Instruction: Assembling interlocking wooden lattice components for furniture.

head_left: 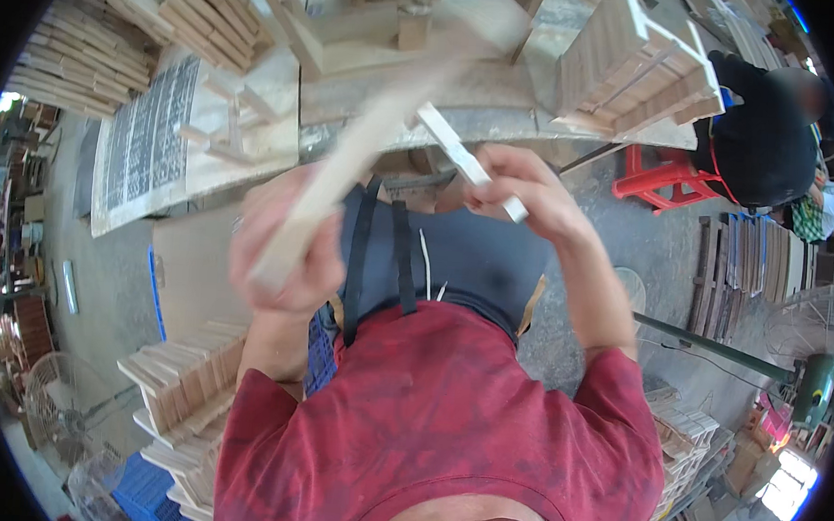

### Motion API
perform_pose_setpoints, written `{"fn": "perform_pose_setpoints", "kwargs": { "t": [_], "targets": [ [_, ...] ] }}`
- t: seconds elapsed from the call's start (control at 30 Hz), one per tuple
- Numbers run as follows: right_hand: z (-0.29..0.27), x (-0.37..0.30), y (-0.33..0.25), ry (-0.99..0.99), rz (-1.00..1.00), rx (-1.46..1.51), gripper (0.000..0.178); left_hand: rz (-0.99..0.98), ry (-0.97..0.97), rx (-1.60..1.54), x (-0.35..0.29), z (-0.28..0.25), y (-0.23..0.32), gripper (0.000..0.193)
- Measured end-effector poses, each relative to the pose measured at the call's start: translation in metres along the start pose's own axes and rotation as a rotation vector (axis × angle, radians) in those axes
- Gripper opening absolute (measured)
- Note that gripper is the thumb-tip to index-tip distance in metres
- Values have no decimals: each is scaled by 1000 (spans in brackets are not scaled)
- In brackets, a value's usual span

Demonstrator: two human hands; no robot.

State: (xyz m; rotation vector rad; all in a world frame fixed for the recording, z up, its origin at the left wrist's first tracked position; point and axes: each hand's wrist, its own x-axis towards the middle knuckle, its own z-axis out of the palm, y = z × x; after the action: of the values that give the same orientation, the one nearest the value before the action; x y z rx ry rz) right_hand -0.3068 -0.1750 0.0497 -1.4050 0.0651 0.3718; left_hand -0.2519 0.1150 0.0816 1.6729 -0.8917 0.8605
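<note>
My left hand (289, 243) is wrapped round the lower end of a long pale wooden slat (368, 129). Motion smears both the slat and this hand, and the slat's far end fades over the bench. My right hand (526, 191) grips a short pale wooden bar (451, 143) with notched sides, between thumb and fingers. The bar slants up and left, its upper end close to the slat; whether the two touch I cannot tell. Both pieces are held in front of my lap, at the near edge of the workbench (350, 108).
Stacked wooden strips (198, 18) fill the far left of the bench, near a small wooden frame (235, 120). A slatted wooden assembly (629, 68) stands far right. Beyond it a person (768, 139) is beside a red stool (661, 180). More wooden parts (190, 380) are piled at my left.
</note>
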Motion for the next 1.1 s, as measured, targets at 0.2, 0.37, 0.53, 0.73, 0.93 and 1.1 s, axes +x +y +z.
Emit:
{"fn": "perform_pose_setpoints", "kwargs": {
  "t": [0.2, 0.37, 0.53, 0.73, 0.93, 1.1],
  "targets": [
    [38, 39, 20, -71, -93, 361, 22, -176, -196, 72, -40, 16, -18, 28],
    [39, 41, 24, 15, -78, 379, 22, -317, -192, 67, -54, 28, -21, 25],
    [40, 47, 26, 84, -46, 403, 21, -395, -232, 24, -62, 39, -32, 27],
    [27, 51, 37, 112, -70, 433, 21, -308, -274, 57, -67, 47, -45, 27],
    [29, 60, 41, 174, -64, 366, 20, -318, -319, 25, -74, 55, -58, 29],
    [24, 76, 42, 316, -140, 285, 41, -284, -405, 122, -52, 61, -59, 30]
  ]
}}
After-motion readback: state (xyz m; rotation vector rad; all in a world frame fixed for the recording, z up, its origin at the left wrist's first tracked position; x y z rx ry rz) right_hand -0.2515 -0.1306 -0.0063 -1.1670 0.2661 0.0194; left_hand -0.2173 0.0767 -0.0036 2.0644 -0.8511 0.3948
